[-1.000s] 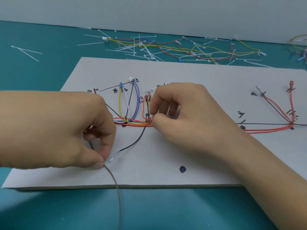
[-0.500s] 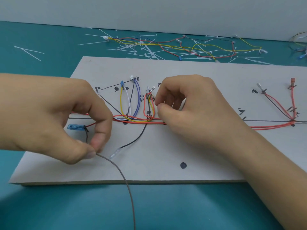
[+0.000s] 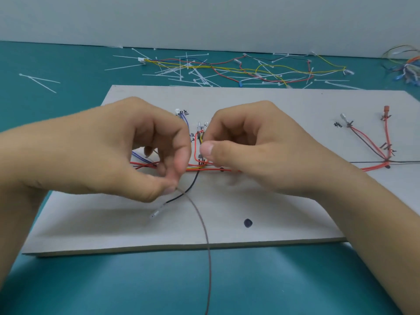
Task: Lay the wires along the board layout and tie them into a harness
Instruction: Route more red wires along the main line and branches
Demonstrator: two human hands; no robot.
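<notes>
Pinching brown wire (image 3: 201, 222), left hand (image 3: 109, 153); right hand (image 3: 261, 151) curled.

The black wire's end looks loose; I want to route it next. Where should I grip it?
Probably just behind the clear-sleeved terminal of the black wire, pinched from above, coming from the near left. That end lies flat and free on bare board; farther up, the brown wire held by the left hand crosses it, and it runs into the bundle at the right hand.

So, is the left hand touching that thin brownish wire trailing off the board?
Touching. Head view: left hand pinches the thin brownish wire between thumb and forefinger.
</notes>
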